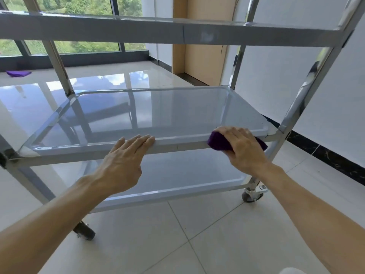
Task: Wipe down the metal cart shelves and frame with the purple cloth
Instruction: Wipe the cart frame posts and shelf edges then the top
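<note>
**Wiping the middle shelf's near rim, right end**

Pressing down on the near rim of the middle shelf (158, 119), the right hand (242, 149) has its fingers curled over a bunched purple cloth (218, 142), clamped on it. The cloth sits on the rim close to the shelf's near right corner, just beside the right front post (308, 91); a bit of it shows past the hand on the corner side.

Left hand (123, 161) lies flat on the same near rim, about mid-length, fingers straight and together, tips reaching onto the shelf's lip. Nothing held.

Metal cart (183, 32): three tiers in view, top shelf edge overhead, bottom shelf (187, 175) below the hands. Casters at the near left (85, 231) and near right (251, 194) corners on pale floor tiles (197, 234).

A second purple cloth (17, 73) lies on the floor well apart, near the window (79, 26).
</note>
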The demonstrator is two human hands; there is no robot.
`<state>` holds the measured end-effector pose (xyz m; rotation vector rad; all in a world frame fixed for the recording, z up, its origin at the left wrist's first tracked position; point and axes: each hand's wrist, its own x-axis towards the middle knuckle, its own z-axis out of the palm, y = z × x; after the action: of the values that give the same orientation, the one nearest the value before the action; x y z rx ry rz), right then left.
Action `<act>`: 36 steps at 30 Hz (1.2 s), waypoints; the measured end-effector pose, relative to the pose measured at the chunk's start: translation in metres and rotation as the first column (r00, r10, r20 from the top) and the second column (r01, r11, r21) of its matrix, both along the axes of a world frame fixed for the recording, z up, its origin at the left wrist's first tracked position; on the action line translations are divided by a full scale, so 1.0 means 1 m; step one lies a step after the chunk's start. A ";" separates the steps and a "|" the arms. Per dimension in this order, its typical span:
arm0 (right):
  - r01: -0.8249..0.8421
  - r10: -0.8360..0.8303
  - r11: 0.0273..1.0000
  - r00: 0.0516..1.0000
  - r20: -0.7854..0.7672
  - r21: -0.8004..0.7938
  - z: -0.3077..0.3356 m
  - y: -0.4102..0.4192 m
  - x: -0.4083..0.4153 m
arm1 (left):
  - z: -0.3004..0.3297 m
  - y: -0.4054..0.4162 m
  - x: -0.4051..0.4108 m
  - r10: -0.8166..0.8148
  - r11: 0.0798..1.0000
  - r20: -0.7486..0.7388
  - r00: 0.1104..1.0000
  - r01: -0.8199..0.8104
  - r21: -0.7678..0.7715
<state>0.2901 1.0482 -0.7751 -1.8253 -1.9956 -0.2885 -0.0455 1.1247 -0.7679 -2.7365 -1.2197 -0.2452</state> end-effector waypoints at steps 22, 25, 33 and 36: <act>0.107 -0.107 0.994 0.994 0.006 -0.033 0.006 -0.011 0.004 | 0.000 -0.003 0.009 -0.016 0.995 0.080 0.997 0.008 0.095; 0.149 -0.153 0.987 0.987 -0.057 -0.060 0.009 -0.020 0.025 | 0.002 -0.008 0.012 -0.025 0.995 0.107 0.994 0.014 0.099; 0.103 0.038 0.957 0.882 -0.470 0.270 0.089 -0.034 -0.003 | 0.075 -0.030 0.014 -0.157 0.972 0.386 0.909 0.073 0.224; 0.048 0.193 0.840 0.905 -0.380 0.540 0.152 -0.040 -0.013 | 0.140 -0.034 0.026 -0.295 0.896 0.436 0.851 0.088 0.435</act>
<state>0.2773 1.0085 -0.6233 -1.3074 -1.4803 -0.3541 -0.0196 1.0906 -0.6276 -2.4887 -0.8352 -1.1468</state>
